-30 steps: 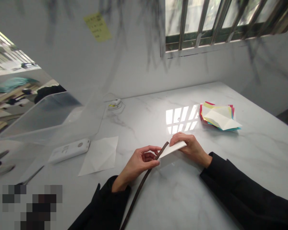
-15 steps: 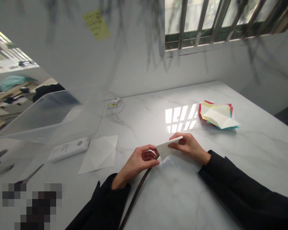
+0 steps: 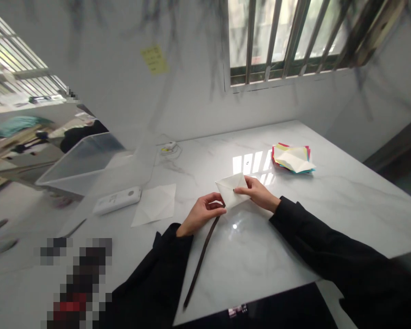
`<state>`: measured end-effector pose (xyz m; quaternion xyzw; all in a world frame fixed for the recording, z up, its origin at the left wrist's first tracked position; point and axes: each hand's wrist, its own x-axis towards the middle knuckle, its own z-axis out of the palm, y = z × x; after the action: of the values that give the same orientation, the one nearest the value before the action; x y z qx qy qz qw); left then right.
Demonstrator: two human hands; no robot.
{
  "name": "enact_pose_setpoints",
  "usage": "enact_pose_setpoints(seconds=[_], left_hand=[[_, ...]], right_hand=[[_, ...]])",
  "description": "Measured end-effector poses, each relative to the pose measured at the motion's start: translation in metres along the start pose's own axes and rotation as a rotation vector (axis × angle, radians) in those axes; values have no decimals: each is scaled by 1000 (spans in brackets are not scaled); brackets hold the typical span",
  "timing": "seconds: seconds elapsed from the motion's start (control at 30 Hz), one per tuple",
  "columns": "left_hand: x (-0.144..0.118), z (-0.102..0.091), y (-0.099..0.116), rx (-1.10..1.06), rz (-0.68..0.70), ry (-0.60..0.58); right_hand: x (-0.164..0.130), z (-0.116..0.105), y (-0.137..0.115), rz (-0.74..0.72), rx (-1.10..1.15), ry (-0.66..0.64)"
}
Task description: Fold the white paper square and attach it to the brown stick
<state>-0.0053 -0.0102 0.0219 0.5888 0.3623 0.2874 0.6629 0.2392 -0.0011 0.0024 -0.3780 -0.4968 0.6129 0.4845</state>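
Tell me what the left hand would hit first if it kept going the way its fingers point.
Probably the right hand: the left hand points right and slightly away, along the folded white paper both hands pinch. Depth is hard to judge here.

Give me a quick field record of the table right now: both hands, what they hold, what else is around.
left hand: pinches the near corner of the white paper, with the dark strip beside it
right hand: grips the paper's right edge
paper: folded, raised off the table
far right: coloured paper stack
left side: flat white sheet, white remote, clear bin
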Motion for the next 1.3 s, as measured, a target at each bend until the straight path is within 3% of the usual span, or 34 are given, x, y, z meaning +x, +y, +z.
enact_pose_setpoints(seconds=[0.17, 0.27, 0.53, 0.77, 0.93, 1.0, 1.2, 1.3], left_hand=[[-20, 7, 5, 81, 58, 41], [-24, 8, 2, 91, 59, 36], [-19, 10, -16, 128, 11, -32], [-20, 8, -13, -54, 0, 97], [-23, 7, -9, -171, 44, 174], [-24, 7, -8, -180, 49, 180], [-23, 8, -10, -169, 50, 175], [-21, 7, -13, -148, 56, 197]], right_hand=[[-11, 25, -2, 24, 121, 85], [-17, 31, -1, 15, 172, 73], [-14, 17, 13, 27, 203, 48], [-8, 16, 19, 5, 213, 44], [-1, 2, 20, -130, -5, 305], [-1, -3, 17, -174, -85, 353], [-12, 2, 9, -245, -132, 250], [-13, 6, 10, -209, -239, 224]])
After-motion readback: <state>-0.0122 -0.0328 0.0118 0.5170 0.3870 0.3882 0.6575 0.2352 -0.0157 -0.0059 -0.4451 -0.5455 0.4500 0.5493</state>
